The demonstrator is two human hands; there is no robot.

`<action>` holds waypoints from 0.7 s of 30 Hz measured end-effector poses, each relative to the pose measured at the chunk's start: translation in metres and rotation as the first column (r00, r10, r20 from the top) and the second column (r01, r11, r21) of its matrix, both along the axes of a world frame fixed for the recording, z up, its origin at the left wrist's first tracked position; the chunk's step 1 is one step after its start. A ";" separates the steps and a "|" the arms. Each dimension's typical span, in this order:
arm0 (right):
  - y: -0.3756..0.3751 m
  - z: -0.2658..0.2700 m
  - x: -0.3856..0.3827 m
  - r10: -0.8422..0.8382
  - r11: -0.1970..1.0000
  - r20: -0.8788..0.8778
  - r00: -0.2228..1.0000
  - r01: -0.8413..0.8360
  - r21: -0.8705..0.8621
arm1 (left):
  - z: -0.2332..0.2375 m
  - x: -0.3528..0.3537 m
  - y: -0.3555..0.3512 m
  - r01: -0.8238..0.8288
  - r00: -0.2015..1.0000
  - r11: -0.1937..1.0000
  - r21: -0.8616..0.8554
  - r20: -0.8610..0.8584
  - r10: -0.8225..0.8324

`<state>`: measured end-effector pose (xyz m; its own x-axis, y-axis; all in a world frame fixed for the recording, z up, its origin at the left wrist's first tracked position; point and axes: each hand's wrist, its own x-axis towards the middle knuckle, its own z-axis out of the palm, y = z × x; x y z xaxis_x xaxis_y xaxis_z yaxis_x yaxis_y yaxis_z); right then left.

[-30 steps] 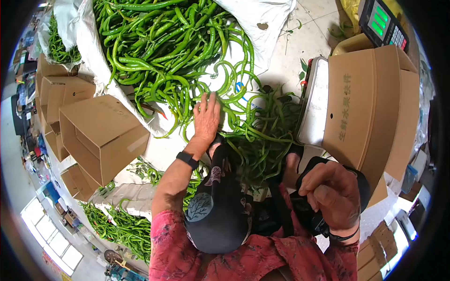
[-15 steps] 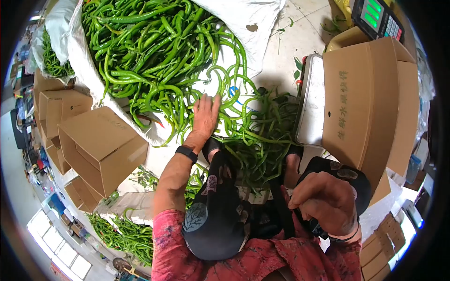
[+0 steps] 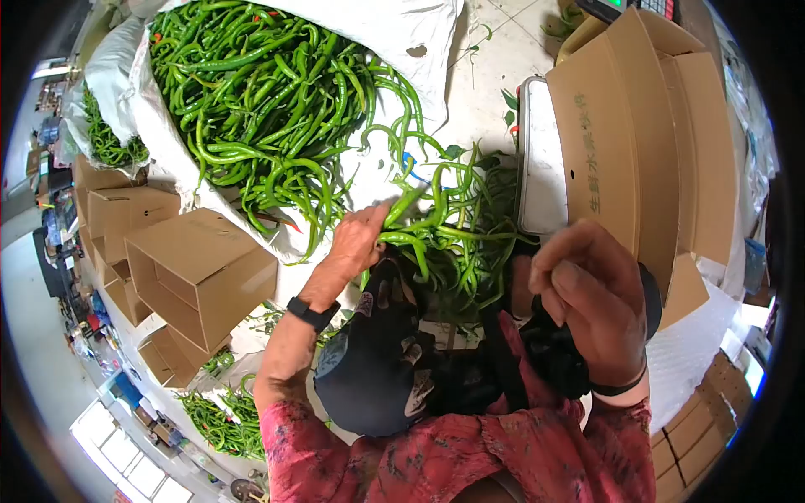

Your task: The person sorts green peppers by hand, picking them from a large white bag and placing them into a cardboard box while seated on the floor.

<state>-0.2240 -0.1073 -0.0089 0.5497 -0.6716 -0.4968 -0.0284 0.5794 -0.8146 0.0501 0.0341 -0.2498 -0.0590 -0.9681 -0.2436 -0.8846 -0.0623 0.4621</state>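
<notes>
A big heap of long green peppers [image 3: 251, 92] lies on a white sack sheet [image 3: 402, 42]. My left hand [image 3: 356, 245], with a black band on its wrist, is closed on a few green peppers [image 3: 412, 220] at the heap's near edge, above my knee. Below and right of it, more thin peppers [image 3: 478, 268] lie between my legs. My right hand [image 3: 591, 293] is raised over my right knee, its fingers curled together; whether anything small is between them is hidden.
An open carton [image 3: 625, 142] stands on the white scale plate [image 3: 543, 159] at the right, its display [image 3: 615, 3] at the top edge. Several open cartons [image 3: 201, 268] stand at the left. More peppers [image 3: 226, 423] lie at the lower left.
My left hand has moved nearer my knee and closed on peppers from the heap. My right hand has risen slightly. The whole view has shifted, with the scale display now mostly out of frame.
</notes>
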 end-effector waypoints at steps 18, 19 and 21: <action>0.012 0.004 -0.005 0.168 0.958 0.147 0.975 -0.126 -0.258 | 0.293 -0.032 -0.041 -0.269 -0.043 0.928 0.258 -0.966 0.256; 0.016 0.012 -0.002 0.191 0.963 0.194 0.962 -0.146 -0.227 | 0.303 -0.044 -0.039 -0.291 0.024 0.921 0.259 -0.960 0.278; 0.031 0.016 0.009 0.167 0.972 0.430 0.887 -0.076 -0.221 | 0.301 -0.051 -0.029 -0.129 0.014 0.946 0.296 -0.954 0.300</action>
